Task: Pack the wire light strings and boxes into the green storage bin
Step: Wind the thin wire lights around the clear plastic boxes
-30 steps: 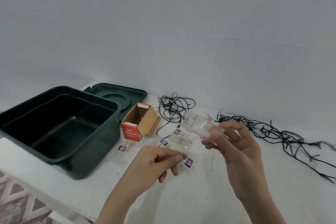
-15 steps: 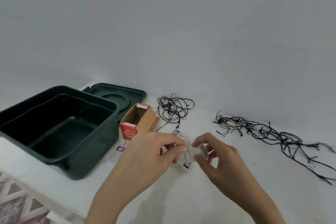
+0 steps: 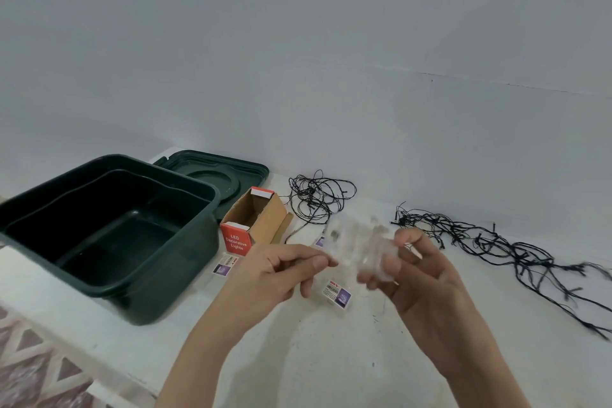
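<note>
The dark green storage bin [image 3: 185, 262] stands open at the left of the white table, with nothing visible inside. Beside it lies an open cardboard box [image 3: 261, 219] with a red end reading "LED Decorative Lights". A small black wire light string [image 3: 318, 195] is coiled behind the box. A longer tangled string [image 3: 496, 245] trails to the right. My right hand [image 3: 427, 285] holds a clear plastic packet [image 3: 361, 248], blurred, above the table. My left hand [image 3: 281, 272] pinches the packet's left edge. More clear packets with purple labels [image 3: 337, 293] lie under my hands.
The bin's green lid [image 3: 218, 172] lies flat behind the bin against the wall. Another labelled packet [image 3: 225, 265] sits by the bin's right side. The table's front edge [image 3: 66, 334] runs diagonally at lower left over a patterned floor.
Half a second ago both hands were low at the packets on the table. Now they have risen, and the right hand holds a clear packet up with the left pinching its edge.
</note>
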`<action>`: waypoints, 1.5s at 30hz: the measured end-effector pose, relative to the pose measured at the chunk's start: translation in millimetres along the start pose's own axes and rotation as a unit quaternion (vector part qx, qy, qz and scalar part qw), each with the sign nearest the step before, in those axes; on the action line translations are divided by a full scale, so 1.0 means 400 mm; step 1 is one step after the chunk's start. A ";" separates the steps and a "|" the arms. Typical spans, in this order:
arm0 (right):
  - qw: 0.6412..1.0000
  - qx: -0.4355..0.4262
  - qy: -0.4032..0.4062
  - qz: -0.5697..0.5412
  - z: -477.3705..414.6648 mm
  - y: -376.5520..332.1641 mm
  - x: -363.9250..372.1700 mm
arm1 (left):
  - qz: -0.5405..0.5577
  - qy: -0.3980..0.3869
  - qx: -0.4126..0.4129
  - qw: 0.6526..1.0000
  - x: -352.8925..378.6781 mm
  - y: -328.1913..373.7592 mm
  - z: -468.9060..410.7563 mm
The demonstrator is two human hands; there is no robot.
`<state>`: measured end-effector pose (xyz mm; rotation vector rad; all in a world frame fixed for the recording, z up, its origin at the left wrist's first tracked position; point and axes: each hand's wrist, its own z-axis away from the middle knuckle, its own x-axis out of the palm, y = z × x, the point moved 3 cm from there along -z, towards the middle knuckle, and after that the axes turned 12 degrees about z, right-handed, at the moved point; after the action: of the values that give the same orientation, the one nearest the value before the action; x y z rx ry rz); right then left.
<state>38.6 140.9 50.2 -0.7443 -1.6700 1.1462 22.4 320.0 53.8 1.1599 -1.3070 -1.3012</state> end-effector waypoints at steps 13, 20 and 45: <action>0.837 -0.151 0.331 0.409 -0.014 0.029 -0.025 | -0.226 -0.037 0.003 0.973 -0.002 -0.010 0.020; 0.791 -0.056 0.021 0.609 -0.028 0.091 -0.015 | -0.399 0.018 0.104 0.911 0.000 0.048 0.022; 0.928 -0.103 0.261 0.244 0.010 0.012 -0.013 | -0.186 -0.032 0.000 0.982 0.015 -0.027 0.035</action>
<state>36.6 136.7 43.5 -1.5187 -1.1858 0.9807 7.8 315.8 42.8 1.4214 -1.1694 -1.6161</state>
